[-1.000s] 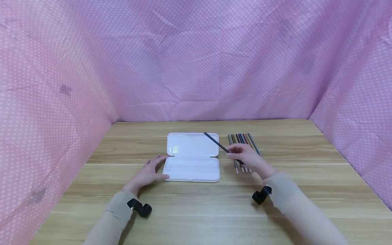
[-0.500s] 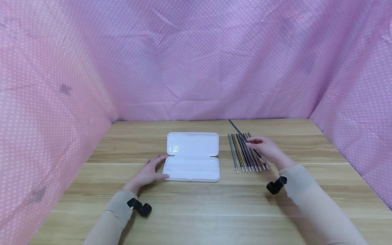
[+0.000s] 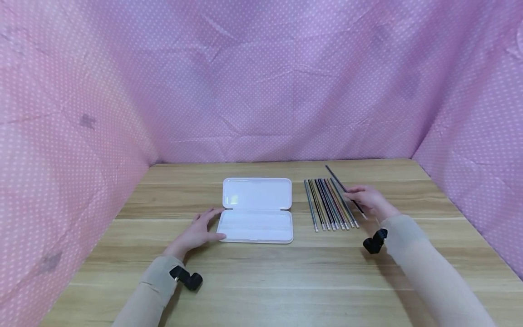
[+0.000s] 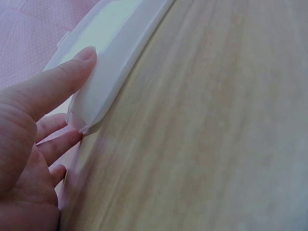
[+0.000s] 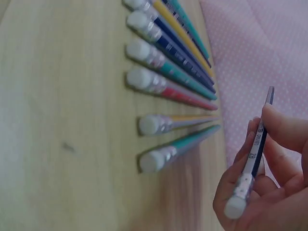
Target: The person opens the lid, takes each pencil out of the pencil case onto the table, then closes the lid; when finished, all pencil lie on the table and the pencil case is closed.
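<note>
An opened white pencil case (image 3: 255, 227) lies flat on the table, its lid folded back on the far side. Against the case's left end rests my left hand (image 3: 195, 233), fingers spread. In the left wrist view the thumb (image 4: 72, 82) reaches over the case while other fingertips touch its corner. My right hand (image 3: 368, 200) pinches a dark pencil (image 5: 256, 144) with a white eraser between thumb and fingers. That pencil slants just right of a row of pencils (image 3: 310, 205), eraser end toward me. Several pencils lie side by side there, white erasers nearest me.
The wooden table (image 3: 261, 281) ends at the back against a pink dotted cloth (image 3: 261, 91), which also hangs at both sides. The row of pencils lies a short way right of the case. Black wrist cameras stick out from both sleeves.
My right hand has carried the dark pencil rightward, from beside the case's lid across the row to its right side, and lower. My left hand and the case have stayed put.
</note>
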Tool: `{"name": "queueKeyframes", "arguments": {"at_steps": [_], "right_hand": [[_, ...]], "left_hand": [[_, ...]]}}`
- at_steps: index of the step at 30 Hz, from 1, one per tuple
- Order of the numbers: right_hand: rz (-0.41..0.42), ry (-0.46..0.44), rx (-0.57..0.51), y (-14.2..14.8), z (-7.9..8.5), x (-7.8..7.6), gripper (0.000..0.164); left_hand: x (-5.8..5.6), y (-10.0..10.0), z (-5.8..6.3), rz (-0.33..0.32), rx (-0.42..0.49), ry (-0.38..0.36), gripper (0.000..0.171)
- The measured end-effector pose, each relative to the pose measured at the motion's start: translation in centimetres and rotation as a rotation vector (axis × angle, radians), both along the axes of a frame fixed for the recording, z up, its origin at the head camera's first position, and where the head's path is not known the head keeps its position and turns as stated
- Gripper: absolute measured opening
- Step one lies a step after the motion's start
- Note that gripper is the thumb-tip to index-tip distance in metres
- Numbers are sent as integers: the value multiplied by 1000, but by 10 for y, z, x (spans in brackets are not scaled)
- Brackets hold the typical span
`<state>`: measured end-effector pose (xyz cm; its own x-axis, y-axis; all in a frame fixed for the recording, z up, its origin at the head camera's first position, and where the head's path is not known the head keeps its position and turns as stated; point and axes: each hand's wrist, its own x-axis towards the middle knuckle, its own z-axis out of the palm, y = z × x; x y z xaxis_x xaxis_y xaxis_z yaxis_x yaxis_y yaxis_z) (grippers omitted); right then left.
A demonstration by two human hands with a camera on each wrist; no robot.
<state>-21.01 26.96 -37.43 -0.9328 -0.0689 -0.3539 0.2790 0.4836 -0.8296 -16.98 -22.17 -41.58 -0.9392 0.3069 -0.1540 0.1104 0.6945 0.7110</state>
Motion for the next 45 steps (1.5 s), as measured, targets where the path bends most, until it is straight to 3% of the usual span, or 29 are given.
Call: {"name": "queueKeyframes", "arguments": {"at_steps": [7,11,21,27,35,45], "right_hand": [[-94,-28,1,11,-10,-4,53],[-91,-7,4,15,-15,-6,51],[-20,102,248,15,-23,-9,47],[-17,147,326,12,-23,-12,37],[-39,95,283,10,-23,-13,36],[-6,103,233,7,-24,-10,32]], "left_hand": [[0,0,0,1,-9,13,81],[0,0,-1,-8,-9,28,80],[0,1,0,8,-18,5,81],[1,1,0,14,-16,-8,82],[0,1,0,12,-2,-9,82],[0,-1,-2,8,2,-3,81]]}}
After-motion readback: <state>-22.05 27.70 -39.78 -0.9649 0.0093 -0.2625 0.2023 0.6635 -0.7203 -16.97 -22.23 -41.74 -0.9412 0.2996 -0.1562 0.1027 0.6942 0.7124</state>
